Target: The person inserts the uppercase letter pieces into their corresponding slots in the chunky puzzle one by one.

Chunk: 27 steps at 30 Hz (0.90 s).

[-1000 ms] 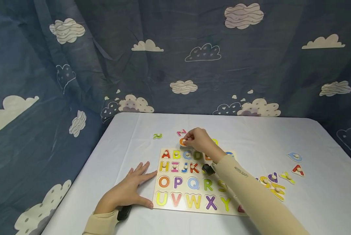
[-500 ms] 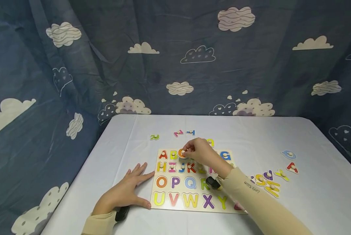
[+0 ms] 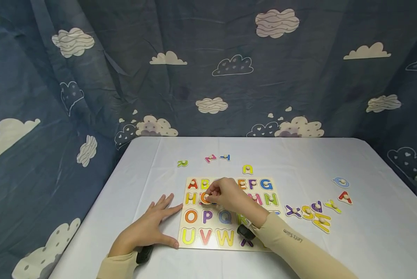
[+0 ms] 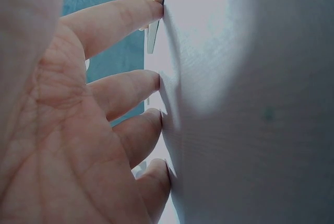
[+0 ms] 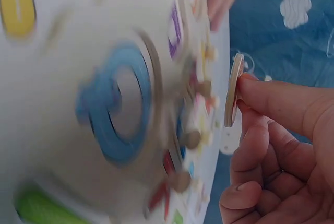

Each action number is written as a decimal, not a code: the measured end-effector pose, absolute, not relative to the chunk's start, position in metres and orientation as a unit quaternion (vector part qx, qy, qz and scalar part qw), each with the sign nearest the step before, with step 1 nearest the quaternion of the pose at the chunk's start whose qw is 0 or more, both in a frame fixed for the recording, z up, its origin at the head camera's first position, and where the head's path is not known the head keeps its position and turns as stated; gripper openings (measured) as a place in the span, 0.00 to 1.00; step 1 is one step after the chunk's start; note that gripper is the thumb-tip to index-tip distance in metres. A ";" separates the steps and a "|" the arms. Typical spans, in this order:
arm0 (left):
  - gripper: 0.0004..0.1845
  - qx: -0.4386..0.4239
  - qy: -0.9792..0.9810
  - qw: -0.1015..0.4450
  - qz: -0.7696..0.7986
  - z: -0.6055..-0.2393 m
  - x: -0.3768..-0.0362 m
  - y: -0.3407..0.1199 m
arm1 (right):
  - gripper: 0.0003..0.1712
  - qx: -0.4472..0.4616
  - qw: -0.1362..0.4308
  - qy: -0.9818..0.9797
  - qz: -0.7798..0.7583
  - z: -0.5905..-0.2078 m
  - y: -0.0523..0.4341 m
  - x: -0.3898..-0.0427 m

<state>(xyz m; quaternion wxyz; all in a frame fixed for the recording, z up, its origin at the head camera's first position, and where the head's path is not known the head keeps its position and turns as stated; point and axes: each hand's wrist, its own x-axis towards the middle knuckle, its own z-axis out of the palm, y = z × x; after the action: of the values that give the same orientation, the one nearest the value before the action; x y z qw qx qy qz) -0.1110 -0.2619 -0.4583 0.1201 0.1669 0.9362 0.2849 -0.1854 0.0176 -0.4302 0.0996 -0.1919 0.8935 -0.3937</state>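
Right hand (image 3: 229,195) pinching an orange wooden letter O piece (image 3: 205,198) by its knob, held above the second row of the colourful wooden alphabet puzzle board (image 3: 225,215), left hand (image 3: 149,228) flat with fingers spread on the white tablecloth (image 3: 334,248), fingertips touching the board's left edge, loose letter pieces (image 3: 313,211) well to the right.

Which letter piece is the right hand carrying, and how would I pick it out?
Start at the wooden alphabet puzzle board on the white table. Above its second row, beside the yellow H, the right hand pinches the orange O piece by its knob. It alone is held off the board.
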 end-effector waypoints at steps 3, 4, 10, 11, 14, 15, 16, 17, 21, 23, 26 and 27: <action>0.60 0.166 0.936 0.119 0.285 -0.458 -0.111 -0.262 | 0.07 -0.203 0.109 0.889 -0.396 -0.434 0.011 -0.180; 0.60 0.167 0.936 0.119 0.286 -0.458 -0.111 -0.262 | 0.07 -0.206 0.113 0.886 -0.399 -0.436 0.009 -0.179; 0.60 0.171 0.935 0.120 0.286 -0.459 -0.111 -0.263 | 0.07 -0.226 0.130 0.870 -0.418 -0.443 -0.003 -0.171; 0.61 0.173 0.935 0.119 0.286 -0.459 -0.111 -0.264 | 0.07 -0.229 0.131 0.868 -0.420 -0.444 -0.004 -0.170; 0.60 0.176 0.934 0.118 0.286 -0.458 -0.111 -0.264 | 0.08 -0.238 0.135 0.862 -0.426 -0.445 -0.009 -0.166; 0.60 0.176 0.934 0.119 0.286 -0.458 -0.111 -0.264 | 0.08 -0.241 0.135 0.862 -0.426 -0.446 -0.010 -0.165; 0.60 0.176 0.934 0.119 0.287 -0.458 -0.111 -0.264 | 0.08 -0.243 0.135 0.862 -0.424 -0.446 -0.012 -0.164; 0.60 0.177 0.934 0.119 0.288 -0.458 -0.111 -0.264 | 0.08 -0.245 0.136 0.862 -0.423 -0.447 -0.013 -0.163; 0.60 0.176 0.933 0.122 0.290 -0.458 -0.111 -0.263 | 0.08 -0.245 0.138 0.867 -0.411 -0.450 -0.018 -0.162; 0.60 0.175 0.933 0.122 0.290 -0.458 -0.110 -0.263 | 0.08 -0.245 0.137 0.869 -0.408 -0.450 -0.019 -0.161; 0.60 0.171 0.934 0.122 0.289 -0.458 -0.111 -0.263 | 0.08 -0.248 0.135 0.871 -0.402 -0.450 -0.021 -0.161; 0.60 0.171 0.934 0.123 0.290 -0.457 -0.111 -0.263 | 0.08 -0.251 0.135 0.870 -0.402 -0.449 -0.021 -0.161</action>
<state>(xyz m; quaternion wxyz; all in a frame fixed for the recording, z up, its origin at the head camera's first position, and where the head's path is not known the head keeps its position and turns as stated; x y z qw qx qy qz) -0.1108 -0.2634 -0.4574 0.1226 0.1706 0.9337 0.2900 -0.1607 -0.0215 -0.4492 0.1349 -0.2505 0.8704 -0.4019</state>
